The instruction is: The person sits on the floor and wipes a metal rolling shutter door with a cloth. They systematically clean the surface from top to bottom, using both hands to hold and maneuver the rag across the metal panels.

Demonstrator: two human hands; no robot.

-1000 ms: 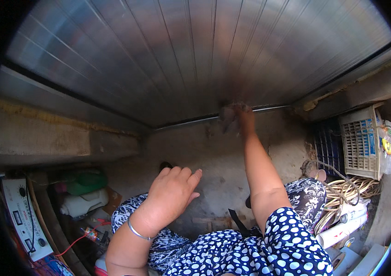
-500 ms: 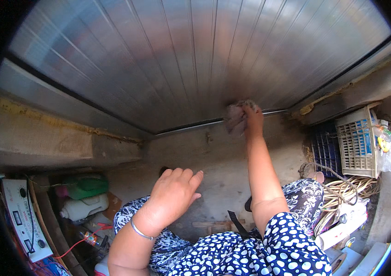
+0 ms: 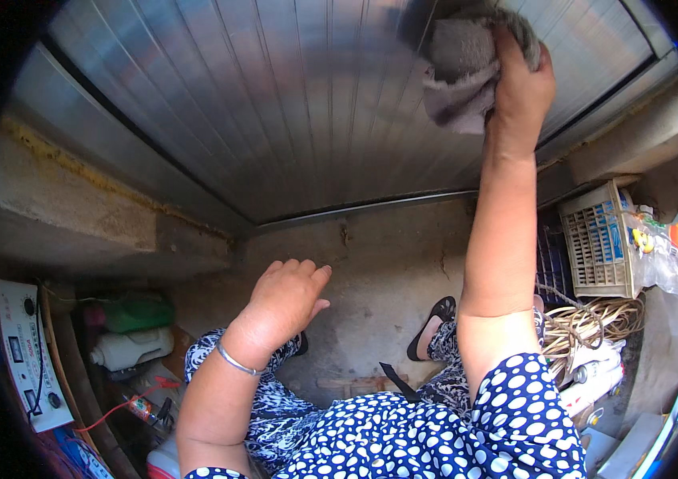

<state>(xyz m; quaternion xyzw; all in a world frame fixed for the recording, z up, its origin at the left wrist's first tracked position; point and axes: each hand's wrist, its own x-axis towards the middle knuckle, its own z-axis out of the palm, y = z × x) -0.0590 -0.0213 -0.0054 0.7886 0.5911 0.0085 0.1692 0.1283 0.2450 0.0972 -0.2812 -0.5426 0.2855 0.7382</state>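
Wiping goes on: your right hand (image 3: 521, 84) presses a grey rag (image 3: 459, 72) on the metal shutter (image 3: 275, 104) (left hand (image 3: 287, 299) open, idle); sweep sideways next.

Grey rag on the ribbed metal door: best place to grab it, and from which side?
Take the grey rag at its bunched upper part, where the right hand presses it to the ribbed metal door. Come at it square to the door, palm flat: the lower edge hangs loose and would fold away.
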